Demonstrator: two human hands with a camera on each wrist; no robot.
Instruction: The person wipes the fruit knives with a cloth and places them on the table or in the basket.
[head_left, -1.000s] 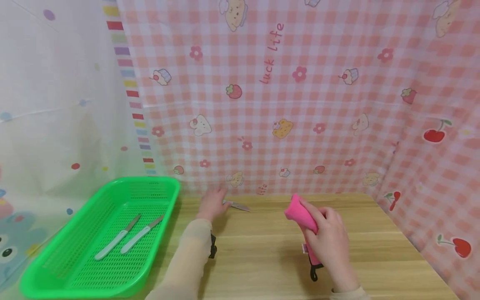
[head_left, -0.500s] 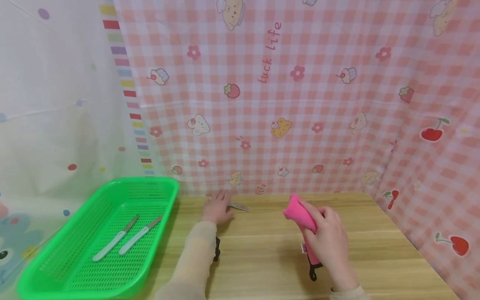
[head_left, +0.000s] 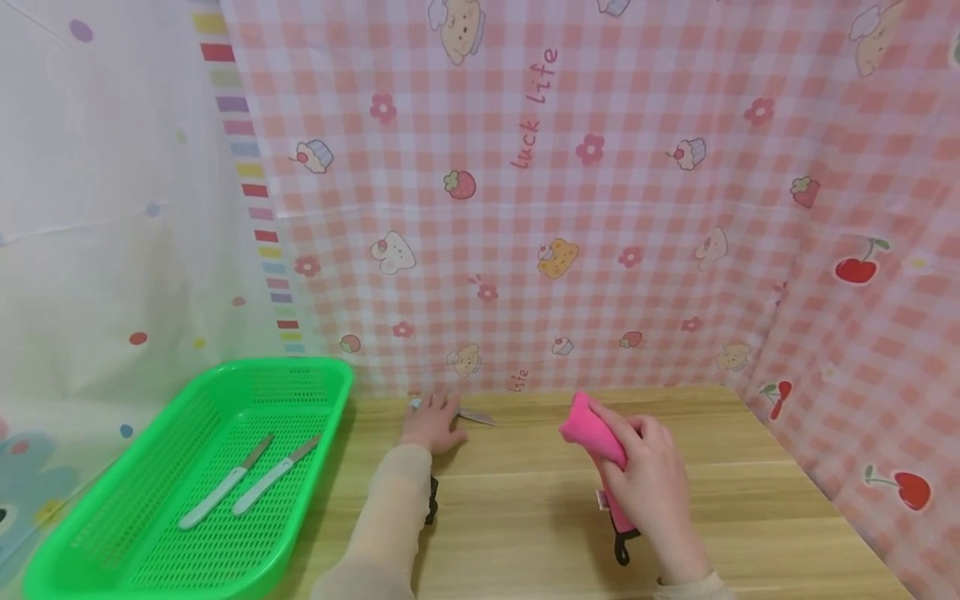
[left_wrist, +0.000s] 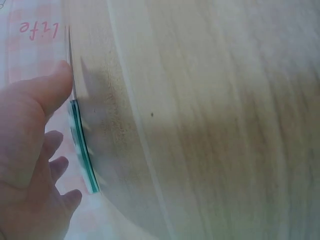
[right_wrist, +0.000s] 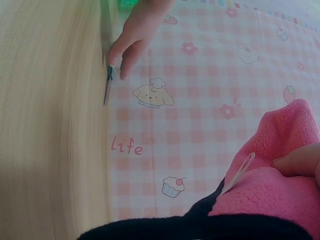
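At the far side of the table my left hand (head_left: 433, 425) is over a small knife (head_left: 477, 417), its fingers spread and straight. In the left wrist view the knife's teal handle (left_wrist: 83, 150) lies beside the fingers, and the thumb is near where the blade begins. Whether the hand touches the knife I cannot tell. My right hand (head_left: 651, 479) grips a folded pink towel (head_left: 592, 429) above the right half of the table. The towel's fuzzy cloth (right_wrist: 280, 150) fills the lower right of the right wrist view; a black strap end hangs below it.
A green plastic basket (head_left: 330, 450) stands at the left, with two pale-handled knives (head_left: 213, 497) (head_left: 262, 486) lying in it. Pink checked cloth (head_left: 510, 208) hangs behind the wooden table (head_left: 525, 517) and along its right side.
My left hand has turned flatter and spread its fingers over the knife, shifting slightly right. The right hand and the towel have stayed nearly still. The head view has drifted a little.
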